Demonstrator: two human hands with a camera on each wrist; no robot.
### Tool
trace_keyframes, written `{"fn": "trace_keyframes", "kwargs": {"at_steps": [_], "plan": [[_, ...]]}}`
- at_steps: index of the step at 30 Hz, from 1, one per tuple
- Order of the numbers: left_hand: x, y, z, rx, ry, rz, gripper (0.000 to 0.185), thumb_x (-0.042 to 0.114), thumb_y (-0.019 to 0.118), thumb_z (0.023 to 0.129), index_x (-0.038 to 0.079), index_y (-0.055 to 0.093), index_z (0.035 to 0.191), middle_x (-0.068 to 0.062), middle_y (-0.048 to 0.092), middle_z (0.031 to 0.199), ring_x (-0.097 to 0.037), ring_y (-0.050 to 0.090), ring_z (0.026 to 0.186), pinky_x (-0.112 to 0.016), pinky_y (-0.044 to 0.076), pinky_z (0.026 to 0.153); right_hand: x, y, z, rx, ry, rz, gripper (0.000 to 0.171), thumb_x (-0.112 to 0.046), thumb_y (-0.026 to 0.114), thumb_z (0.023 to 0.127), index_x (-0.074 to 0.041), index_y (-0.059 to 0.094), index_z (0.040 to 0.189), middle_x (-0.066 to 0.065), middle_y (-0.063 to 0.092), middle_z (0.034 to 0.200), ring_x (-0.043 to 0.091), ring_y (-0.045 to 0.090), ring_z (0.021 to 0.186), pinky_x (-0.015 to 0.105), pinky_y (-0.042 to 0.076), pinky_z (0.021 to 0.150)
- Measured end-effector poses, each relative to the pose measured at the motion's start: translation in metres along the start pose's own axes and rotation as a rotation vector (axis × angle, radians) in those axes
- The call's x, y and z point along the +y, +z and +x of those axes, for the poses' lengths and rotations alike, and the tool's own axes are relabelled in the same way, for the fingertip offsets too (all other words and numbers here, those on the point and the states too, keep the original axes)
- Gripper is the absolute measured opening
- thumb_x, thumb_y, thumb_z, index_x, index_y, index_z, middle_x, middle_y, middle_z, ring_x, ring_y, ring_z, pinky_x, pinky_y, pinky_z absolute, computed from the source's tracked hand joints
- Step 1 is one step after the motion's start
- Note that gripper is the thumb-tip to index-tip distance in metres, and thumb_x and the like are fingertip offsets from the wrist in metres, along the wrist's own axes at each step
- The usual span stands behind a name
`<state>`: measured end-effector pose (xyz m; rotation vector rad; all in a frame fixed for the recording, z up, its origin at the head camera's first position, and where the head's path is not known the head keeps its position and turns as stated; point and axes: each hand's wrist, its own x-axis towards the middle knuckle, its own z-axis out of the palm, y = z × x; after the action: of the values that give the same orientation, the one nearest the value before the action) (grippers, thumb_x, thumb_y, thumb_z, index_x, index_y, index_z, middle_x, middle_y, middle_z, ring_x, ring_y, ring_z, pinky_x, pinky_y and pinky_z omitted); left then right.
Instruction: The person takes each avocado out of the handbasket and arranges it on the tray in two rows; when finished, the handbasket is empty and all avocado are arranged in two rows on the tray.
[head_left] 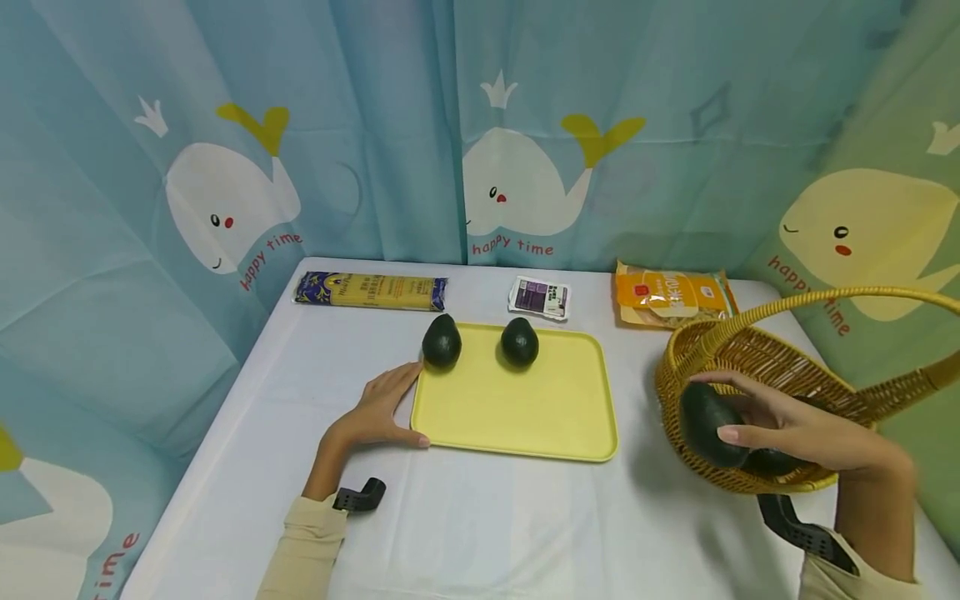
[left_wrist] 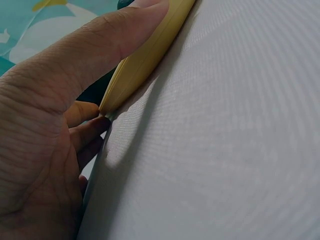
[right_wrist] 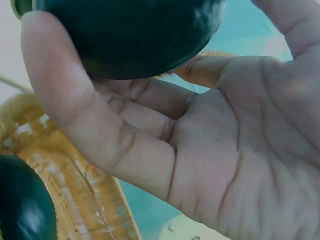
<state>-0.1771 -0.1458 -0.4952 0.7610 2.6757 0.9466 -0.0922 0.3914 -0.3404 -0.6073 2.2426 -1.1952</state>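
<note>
A yellow tray (head_left: 517,412) lies in the middle of the white table with two dark green avocados, one (head_left: 442,342) at its back left and one (head_left: 520,342) at its back middle. My left hand (head_left: 378,408) rests flat on the cloth against the tray's left front corner. Its thumb (left_wrist: 100,45) lies along the tray rim (left_wrist: 145,60). My right hand (head_left: 757,417) grips a third avocado (head_left: 703,423) (right_wrist: 130,35) at the front rim of a wicker basket (head_left: 757,362) (right_wrist: 75,190). Another avocado (head_left: 772,462) (right_wrist: 20,205) lies inside the basket.
At the back of the table lie a long pasta packet (head_left: 370,291), a small purple and white packet (head_left: 538,297) and an orange packet (head_left: 671,298). Whale-print curtains close in the back and both sides. The basket's tall handle (head_left: 825,298) arches over my right hand.
</note>
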Motion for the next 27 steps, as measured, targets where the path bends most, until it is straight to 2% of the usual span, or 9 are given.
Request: {"fn": "trace_keyframes", "kwargs": {"at_steps": [3,8,13,17,20,24,27], "plan": [[0.000,-0.001,0.000,-0.001,-0.006,-0.009,0.126,0.056,0.084,0.062,0.009,0.018,0.157,-0.013,0.022,0.162,-0.035,0.018,0.150,-0.059,0.012,0.119,-0.004,0.006,0.009,0.010,-0.022,-0.061,0.059,-0.002,0.049,0.100,-0.009,0.023,0.152,-0.012,0.043,0.138,0.004,0.057,0.114,0.023,0.053,0.082],[-0.001,0.000,0.001,0.001,0.001,-0.011,0.125,0.055,0.085,0.063,0.010,0.017,0.157,-0.013,0.022,0.162,-0.035,0.018,0.150,-0.060,0.012,0.119,-0.006,0.012,0.024,0.027,-0.077,-0.102,0.058,-0.002,0.053,0.098,-0.012,0.031,0.150,-0.004,0.043,0.141,0.000,0.052,0.118,0.022,0.052,0.083],[-0.002,0.001,0.000,0.001,0.005,-0.007,0.124,0.055,0.084,0.063,0.010,0.018,0.157,-0.013,0.022,0.162,-0.035,0.018,0.150,-0.060,0.013,0.118,-0.006,0.017,0.039,0.079,-0.038,-0.100,0.058,-0.007,0.054,0.099,-0.017,0.030,0.150,0.010,0.043,0.142,-0.003,0.052,0.117,0.023,0.053,0.082],[-0.002,0.002,0.000,0.008,0.004,-0.008,0.124,0.055,0.085,0.062,0.010,0.018,0.157,-0.013,0.023,0.162,-0.035,0.019,0.150,-0.060,0.014,0.118,-0.004,0.024,0.056,0.111,-0.053,-0.087,0.060,-0.007,0.056,0.098,-0.013,0.028,0.151,0.022,0.044,0.141,-0.002,0.054,0.116,0.025,0.054,0.082],[-0.003,0.003,0.000,0.007,0.001,-0.004,0.124,0.055,0.085,0.062,0.010,0.018,0.157,-0.012,0.022,0.162,-0.034,0.018,0.150,-0.060,0.014,0.118,-0.005,0.029,0.070,0.122,-0.046,-0.067,0.063,-0.010,0.057,0.098,-0.009,0.025,0.152,0.027,0.046,0.139,0.014,0.056,0.119,0.029,0.056,0.082],[-0.003,0.002,-0.001,0.008,0.008,-0.008,0.124,0.056,0.084,0.063,0.011,0.018,0.157,-0.012,0.021,0.162,-0.035,0.018,0.150,-0.060,0.013,0.118,-0.007,0.035,0.085,0.166,0.051,-0.078,0.066,-0.023,0.059,0.098,-0.017,0.023,0.154,0.029,0.042,0.144,0.044,0.050,0.126,0.043,0.054,0.087],[-0.002,0.002,-0.001,0.009,0.016,-0.013,0.124,0.056,0.084,0.063,0.011,0.018,0.157,-0.013,0.021,0.163,-0.035,0.017,0.150,-0.060,0.013,0.118,-0.006,0.038,0.096,0.209,0.112,-0.097,0.067,-0.032,0.060,0.098,-0.021,0.025,0.154,0.028,0.039,0.147,0.049,0.043,0.130,0.050,0.051,0.090]]}}
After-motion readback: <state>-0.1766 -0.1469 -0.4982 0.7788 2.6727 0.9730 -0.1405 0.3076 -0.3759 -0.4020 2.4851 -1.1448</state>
